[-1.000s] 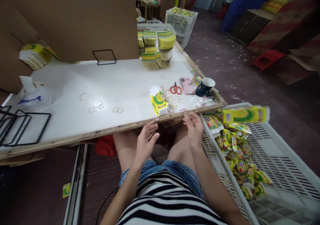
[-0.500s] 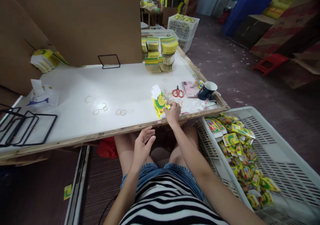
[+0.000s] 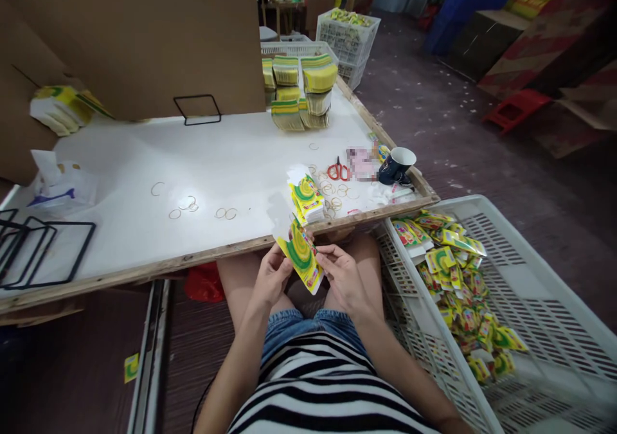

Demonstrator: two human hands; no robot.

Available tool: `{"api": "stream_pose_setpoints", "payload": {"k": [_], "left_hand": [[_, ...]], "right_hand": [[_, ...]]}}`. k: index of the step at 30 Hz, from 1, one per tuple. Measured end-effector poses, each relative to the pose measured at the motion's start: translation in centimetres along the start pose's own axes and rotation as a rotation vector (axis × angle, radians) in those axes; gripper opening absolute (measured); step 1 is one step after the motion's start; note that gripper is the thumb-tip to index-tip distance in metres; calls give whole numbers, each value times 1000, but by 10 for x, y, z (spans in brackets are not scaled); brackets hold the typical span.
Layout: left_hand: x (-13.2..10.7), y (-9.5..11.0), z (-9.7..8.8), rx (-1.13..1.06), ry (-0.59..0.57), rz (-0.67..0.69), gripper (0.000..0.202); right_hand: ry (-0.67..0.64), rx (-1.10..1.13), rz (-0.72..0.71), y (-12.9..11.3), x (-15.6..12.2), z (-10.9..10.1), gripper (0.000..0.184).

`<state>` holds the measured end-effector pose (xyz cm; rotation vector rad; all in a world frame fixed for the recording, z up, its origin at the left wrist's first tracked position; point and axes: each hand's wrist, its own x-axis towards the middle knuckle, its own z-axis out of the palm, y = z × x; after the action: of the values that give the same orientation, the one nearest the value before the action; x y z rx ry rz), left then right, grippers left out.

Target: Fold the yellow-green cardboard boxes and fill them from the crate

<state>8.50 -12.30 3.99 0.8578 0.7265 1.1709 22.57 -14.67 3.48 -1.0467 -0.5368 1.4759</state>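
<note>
A flat yellow-and-green printed packet (image 3: 302, 254) is held between both hands, tilted over my lap in front of the table edge. My left hand (image 3: 273, 273) pinches its left side with thumb and fingers. On its right side, my right hand (image 3: 343, 274) grips the edge the same way. Just beyond, a small stack of like packets (image 3: 307, 197) lies on the white table (image 3: 120, 164). Loose rubber bands (image 3: 332, 204) are scattered beside that stack.
Red-handled scissors (image 3: 338, 170) and a dark mug (image 3: 397, 165) stand at the table's right. Banded packet bundles (image 3: 318, 77) are piled at the back. A white crate (image 3: 544, 280) of filled packets is at my right. Black wire frames (image 3: 48, 247) lie left.
My right hand has drawn a packet from the stack back over my lap. My left hand has closed on its left side. The view has shifted slightly.
</note>
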Motion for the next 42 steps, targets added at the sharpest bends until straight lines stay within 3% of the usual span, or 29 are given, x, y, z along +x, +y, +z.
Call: {"api": "stream_pose_setpoints", "payload": {"k": [15,24,31,42], "left_hand": [[-7,1,12,133,133,3,48],[-9,0,15,191,145,-18,52],[-8,9,16,206,212,52,43],[-11,0,15,255,314,44,31]], "right_hand": [[-78,-393,-178,-1,-13,-5,35],[-6,-533,-248,-2,-16,-2,29],[-25,-807,-356,3,-13,-10,25],[-59,-798,-376,9,-16,-11,26]]}}
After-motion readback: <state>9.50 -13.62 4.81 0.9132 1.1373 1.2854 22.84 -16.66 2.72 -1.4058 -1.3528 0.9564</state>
